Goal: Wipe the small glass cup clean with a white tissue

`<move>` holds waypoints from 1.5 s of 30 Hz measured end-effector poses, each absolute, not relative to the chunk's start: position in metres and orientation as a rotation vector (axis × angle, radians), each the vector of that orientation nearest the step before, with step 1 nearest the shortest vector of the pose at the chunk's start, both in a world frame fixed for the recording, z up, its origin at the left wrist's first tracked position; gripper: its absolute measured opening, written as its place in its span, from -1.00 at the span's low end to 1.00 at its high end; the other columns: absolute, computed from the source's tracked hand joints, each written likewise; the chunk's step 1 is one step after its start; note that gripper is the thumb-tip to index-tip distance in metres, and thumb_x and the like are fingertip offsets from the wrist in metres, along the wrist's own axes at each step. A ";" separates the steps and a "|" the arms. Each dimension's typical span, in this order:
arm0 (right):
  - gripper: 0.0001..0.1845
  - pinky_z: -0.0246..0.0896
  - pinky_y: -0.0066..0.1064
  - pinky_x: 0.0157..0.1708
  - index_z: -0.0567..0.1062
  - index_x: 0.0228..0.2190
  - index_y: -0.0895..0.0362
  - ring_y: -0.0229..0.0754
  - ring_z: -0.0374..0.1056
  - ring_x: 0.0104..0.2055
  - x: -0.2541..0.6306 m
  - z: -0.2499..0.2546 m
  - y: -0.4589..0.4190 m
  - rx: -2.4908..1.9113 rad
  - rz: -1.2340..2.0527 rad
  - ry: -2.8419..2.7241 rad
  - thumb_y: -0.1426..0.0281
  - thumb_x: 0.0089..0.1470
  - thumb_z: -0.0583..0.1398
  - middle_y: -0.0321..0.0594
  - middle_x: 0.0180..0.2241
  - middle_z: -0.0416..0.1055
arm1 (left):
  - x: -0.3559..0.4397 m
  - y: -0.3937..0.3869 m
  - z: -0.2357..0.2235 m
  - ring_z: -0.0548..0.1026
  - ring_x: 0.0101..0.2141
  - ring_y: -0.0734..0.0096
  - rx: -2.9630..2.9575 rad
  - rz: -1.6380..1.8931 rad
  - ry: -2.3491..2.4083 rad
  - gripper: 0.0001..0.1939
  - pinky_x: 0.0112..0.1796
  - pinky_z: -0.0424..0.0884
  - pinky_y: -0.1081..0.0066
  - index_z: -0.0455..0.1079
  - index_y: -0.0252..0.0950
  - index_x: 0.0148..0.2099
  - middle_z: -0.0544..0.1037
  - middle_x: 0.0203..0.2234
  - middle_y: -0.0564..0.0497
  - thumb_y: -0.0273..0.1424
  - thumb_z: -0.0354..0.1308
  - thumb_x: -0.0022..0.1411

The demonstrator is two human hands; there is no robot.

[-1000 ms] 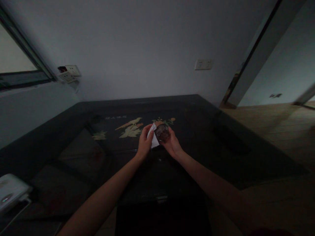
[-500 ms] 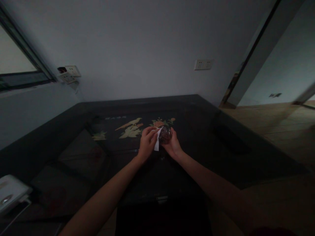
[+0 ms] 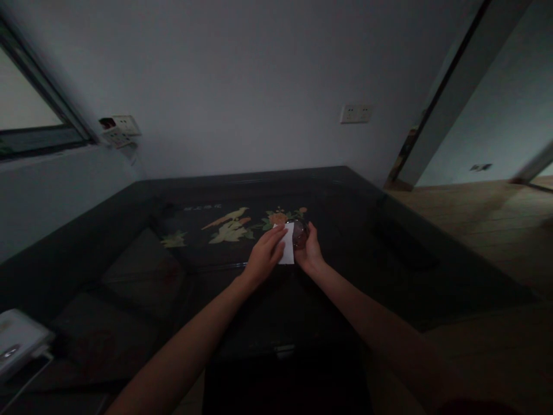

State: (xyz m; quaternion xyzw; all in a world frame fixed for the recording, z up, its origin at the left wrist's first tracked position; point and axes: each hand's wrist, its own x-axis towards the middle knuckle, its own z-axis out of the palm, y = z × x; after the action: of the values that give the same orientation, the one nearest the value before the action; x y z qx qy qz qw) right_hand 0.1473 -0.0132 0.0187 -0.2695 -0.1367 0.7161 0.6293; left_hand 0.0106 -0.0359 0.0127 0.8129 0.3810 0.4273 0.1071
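Over the dark table (image 3: 242,320), both hands are close together at the middle. A folded white piece of paper or tissue (image 3: 287,245) is in my left hand (image 3: 264,251), with the fingers closed over its left side. To the right of it, a clear, round glass-like vessel (image 3: 299,233) rests in my right hand (image 3: 311,249), whose fingers wrap around its right side and bottom. The white piece lies against the vessel's left side and partly hides it. Dim light leaves the vessel's exact kind unclear.
A bird-and-flower picture (image 3: 231,227) decorates the tabletop behind the hands. At the lower left sits a white device (image 3: 21,340) with a cable. Wall sockets (image 3: 356,113) are above the table, and a dark flat object (image 3: 406,245) is at the right.
My left hand has moved slightly right with the white piece, which now lies flatter and covers more of the vessel. My right hand and the vessel have shifted a little to the right.
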 end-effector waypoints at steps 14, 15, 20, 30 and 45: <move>-0.52 0.37 -0.37 -0.35 0.49 -0.50 0.13 -0.13 0.48 -0.40 0.149 0.022 -0.020 -0.820 1.712 -0.303 0.09 0.16 -0.03 -0.22 -0.59 0.50 | 0.013 -0.042 0.012 0.23 0.20 0.31 2.734 1.157 0.834 -0.55 0.17 0.24 0.21 0.15 -0.23 0.27 0.30 0.19 -0.12 -0.40 -0.09 0.35; -0.52 0.37 -0.40 -0.37 0.50 -0.49 0.14 -0.16 0.47 -0.43 0.147 0.020 -0.020 -0.830 1.712 -0.307 0.10 0.17 -0.03 -0.22 -0.57 0.51 | 0.013 -0.042 0.012 0.19 0.22 0.30 2.734 1.119 0.859 -0.53 0.19 0.21 0.19 0.10 -0.23 0.29 0.25 0.22 -0.13 -0.39 -0.11 0.36; -0.64 0.32 -0.48 -0.46 0.51 -0.42 0.12 -0.25 0.42 -0.53 0.137 0.011 -0.022 -0.798 1.627 -0.309 0.23 0.19 0.01 -0.30 -0.56 0.52 | 0.014 -0.040 0.012 0.00 0.29 0.22 2.686 0.962 1.055 -0.40 0.23 0.06 0.10 -0.13 -0.26 0.36 0.04 0.30 -0.19 -0.29 -0.09 0.35; -0.61 0.31 -0.44 -0.46 0.53 -0.33 0.12 -0.21 0.43 -0.50 0.145 0.007 -0.010 -0.851 1.591 -0.370 0.17 0.18 0.00 -0.28 -0.53 0.53 | 0.012 -0.036 0.011 -0.11 0.31 0.09 2.781 0.858 0.966 -0.14 0.23 0.02 0.01 -0.26 -0.28 0.38 -0.06 0.32 -0.28 -0.43 0.13 0.15; -0.61 0.36 -0.37 -0.31 0.48 -0.48 0.06 -0.20 0.45 -0.45 0.152 0.026 -0.010 -0.726 1.559 -0.288 0.21 0.20 -0.04 -0.32 -0.56 0.51 | 0.007 -0.038 0.013 0.18 0.22 0.17 2.656 0.993 1.195 -0.32 0.19 0.16 0.01 0.09 -0.23 0.29 0.22 0.23 -0.15 -0.63 -0.04 0.12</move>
State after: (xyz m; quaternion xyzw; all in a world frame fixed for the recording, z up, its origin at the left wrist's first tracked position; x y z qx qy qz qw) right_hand 0.1518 -0.0100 0.0259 -0.3189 -0.1266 0.6843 0.6435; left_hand 0.0072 -0.0379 0.0126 0.8627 0.3882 0.3226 0.0324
